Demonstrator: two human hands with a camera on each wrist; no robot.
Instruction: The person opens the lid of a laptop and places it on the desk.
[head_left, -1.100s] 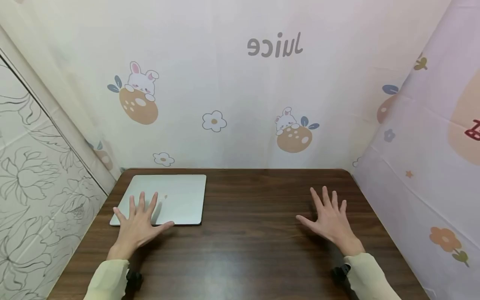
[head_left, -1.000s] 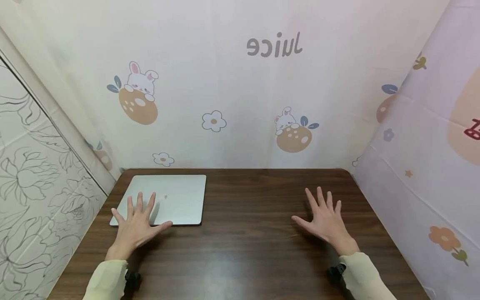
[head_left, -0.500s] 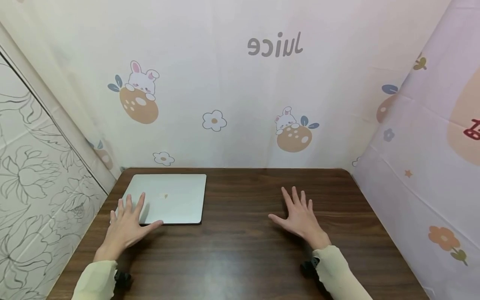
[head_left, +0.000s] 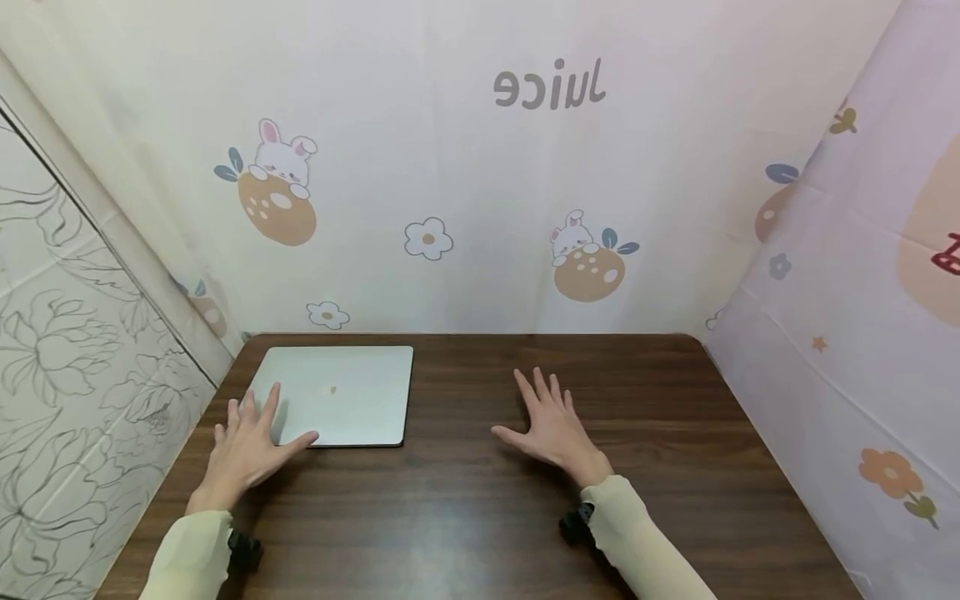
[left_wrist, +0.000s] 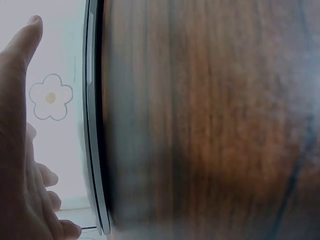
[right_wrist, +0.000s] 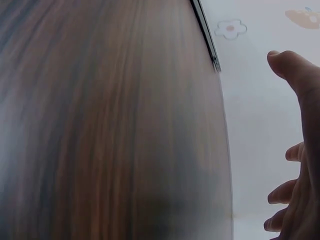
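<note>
A closed silver laptop lies flat at the back left of the brown wooden table. My left hand is spread over the laptop's front left corner; the head view does not show whether it touches. In the left wrist view the laptop's thin edge runs past the thumb side of that hand. My right hand hovers over the table right of the laptop, fingers spread and holding nothing. The laptop's edge also shows near the top of the right wrist view.
Behind the table hangs a pale curtain printed with rabbits, fruit and flowers. A second printed curtain borders the right side, and a flower-line panel stands on the left. Each wrist wears a small black camera.
My right hand has moved a good way left across the table, towards the laptop. My left hand has drifted slightly left. The laptop has stayed where it was.
</note>
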